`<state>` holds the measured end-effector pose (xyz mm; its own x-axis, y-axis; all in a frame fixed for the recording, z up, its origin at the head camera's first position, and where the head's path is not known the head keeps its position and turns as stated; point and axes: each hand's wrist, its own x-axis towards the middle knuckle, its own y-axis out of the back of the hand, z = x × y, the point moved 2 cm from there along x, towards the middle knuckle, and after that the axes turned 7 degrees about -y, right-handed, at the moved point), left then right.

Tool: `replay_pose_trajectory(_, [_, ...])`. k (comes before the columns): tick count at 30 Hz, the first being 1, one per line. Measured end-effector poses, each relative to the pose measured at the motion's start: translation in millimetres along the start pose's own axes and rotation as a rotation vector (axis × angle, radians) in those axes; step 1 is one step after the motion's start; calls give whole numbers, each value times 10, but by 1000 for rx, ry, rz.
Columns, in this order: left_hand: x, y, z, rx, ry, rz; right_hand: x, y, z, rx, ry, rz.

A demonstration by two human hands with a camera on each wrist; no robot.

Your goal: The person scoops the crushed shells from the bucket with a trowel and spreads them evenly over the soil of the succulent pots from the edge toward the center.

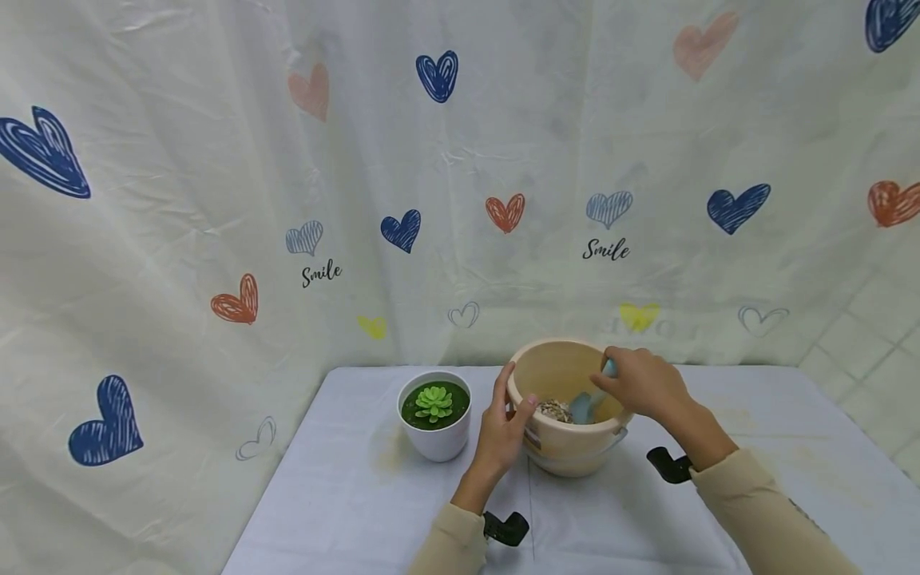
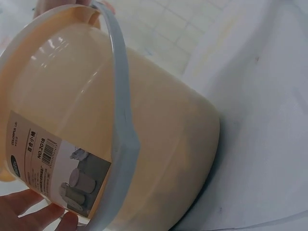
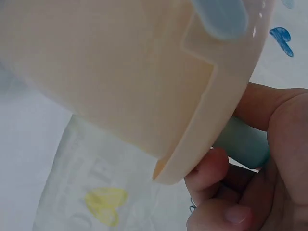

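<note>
A cream bucket (image 1: 568, 447) with a pale grey-blue handle (image 2: 126, 139) and a printed label (image 2: 57, 163) stands on the table. My left hand (image 1: 501, 431) holds its left side at the rim, thumb toward the front and fingers along the outer wall. My right hand (image 1: 645, 385) grips the light blue handle of a small trowel (image 1: 582, 408) over the right rim. The trowel's blade is down inside the bucket, beside a speckled, loose material (image 1: 555, 410). In the right wrist view, curled fingers surround the trowel's handle (image 3: 246, 139), next to the bucket's rim.
Left of the bucket stands a white pot (image 1: 438, 444) with a green succulent (image 1: 434, 403). A white cloth (image 1: 345, 495) covers the table. Behind it hangs a sheet (image 1: 446, 176) printed with hearts. Tiles (image 1: 877, 351) show at the far right.
</note>
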<state>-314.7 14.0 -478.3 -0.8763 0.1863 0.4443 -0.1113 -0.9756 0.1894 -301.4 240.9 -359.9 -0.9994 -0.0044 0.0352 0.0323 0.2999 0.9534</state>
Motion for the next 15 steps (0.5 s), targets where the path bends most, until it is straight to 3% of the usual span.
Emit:
replay_pose_trajectory(11, [-12,-1,-33,-6,-8,1,82,120,-79,-47,47,-142])
replay_pose_trajectory(15, [-8,-8,-49,-7,1,4,123,138,-125,-46,62,-158])
